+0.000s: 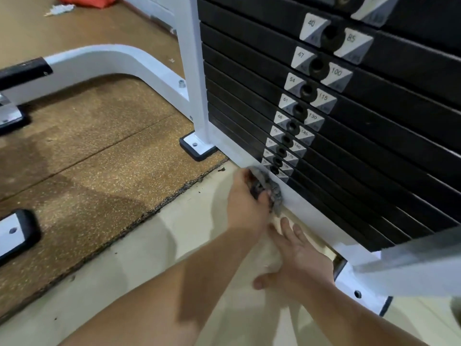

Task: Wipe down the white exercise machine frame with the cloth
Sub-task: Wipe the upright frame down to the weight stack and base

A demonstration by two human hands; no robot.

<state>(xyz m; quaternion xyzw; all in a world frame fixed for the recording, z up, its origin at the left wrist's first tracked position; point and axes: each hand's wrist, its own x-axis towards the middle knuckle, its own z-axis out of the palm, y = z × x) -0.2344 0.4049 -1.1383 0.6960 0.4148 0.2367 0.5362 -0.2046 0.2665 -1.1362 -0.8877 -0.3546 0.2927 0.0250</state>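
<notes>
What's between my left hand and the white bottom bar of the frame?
The grey cloth: in the head view the left hand grips it against the white bottom bar, below the black weight stack.

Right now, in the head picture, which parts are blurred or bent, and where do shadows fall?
Head view: the wide lens curves the white frame and weight stack; the cloth in the left hand looks smeared; the lowest plate labels are unreadable; soft arm shadows lie on the pale floor beside the right hand.
</notes>
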